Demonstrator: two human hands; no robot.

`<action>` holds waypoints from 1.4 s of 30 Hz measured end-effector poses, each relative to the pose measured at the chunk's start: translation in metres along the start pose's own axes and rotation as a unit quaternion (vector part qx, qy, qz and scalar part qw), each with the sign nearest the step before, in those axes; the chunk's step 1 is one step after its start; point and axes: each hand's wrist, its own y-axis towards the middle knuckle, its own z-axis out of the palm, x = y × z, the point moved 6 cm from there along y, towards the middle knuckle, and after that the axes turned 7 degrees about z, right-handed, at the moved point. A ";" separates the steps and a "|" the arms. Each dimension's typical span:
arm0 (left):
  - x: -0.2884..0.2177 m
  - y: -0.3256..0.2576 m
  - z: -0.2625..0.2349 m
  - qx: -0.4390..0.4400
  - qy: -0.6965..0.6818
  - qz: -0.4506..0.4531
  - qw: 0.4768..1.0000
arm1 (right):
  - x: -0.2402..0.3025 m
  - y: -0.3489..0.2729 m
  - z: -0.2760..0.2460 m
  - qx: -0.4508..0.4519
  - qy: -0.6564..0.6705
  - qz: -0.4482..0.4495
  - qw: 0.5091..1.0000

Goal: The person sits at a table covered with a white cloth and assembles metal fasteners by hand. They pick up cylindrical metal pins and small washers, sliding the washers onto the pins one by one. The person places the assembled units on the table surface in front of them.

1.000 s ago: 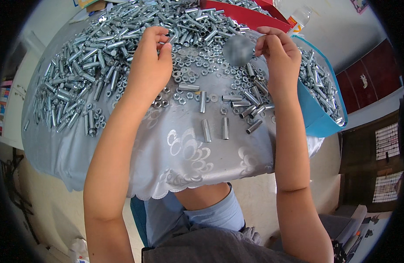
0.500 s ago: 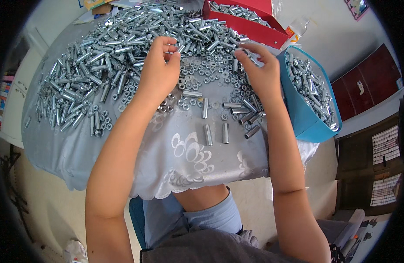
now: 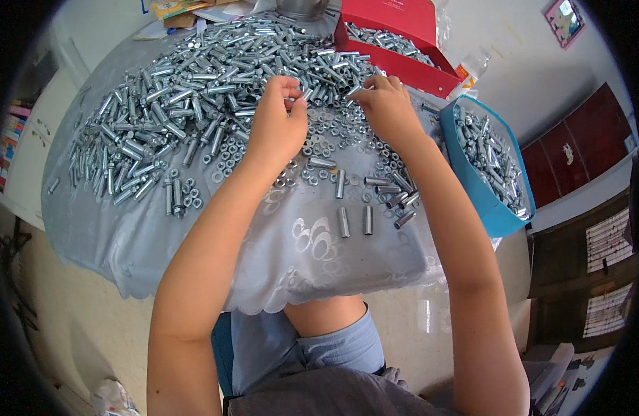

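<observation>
Your left hand point(image 3: 278, 126) is half-curled beside heaped bolts point(image 3: 194, 93); your right hand point(image 3: 389, 111) bends, fingers together, above loose nuts point(image 3: 322, 129). Whether either grips anything cannot be told. Advisable: light fingertip contact, wrists clear of nuts.

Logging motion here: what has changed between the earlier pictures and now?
The right hand has moved leftward, away from the blue bin, toward the left hand. Whether either took or released anything is unclear. The bin, red box and loose metal sleeves stayed put.
</observation>
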 end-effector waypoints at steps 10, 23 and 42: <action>-0.002 -0.001 0.002 -0.003 -0.019 -0.006 1.000 | 0.018 0.006 0.007 -0.004 -0.123 -0.144 0.982; -0.005 -0.001 0.003 -0.013 -0.043 -0.014 0.999 | 0.031 0.001 0.000 0.057 -0.065 -0.228 0.970; 0.007 -0.004 0.012 0.041 -0.094 -0.091 0.991 | 0.011 -0.009 -0.001 0.020 0.004 -0.085 0.996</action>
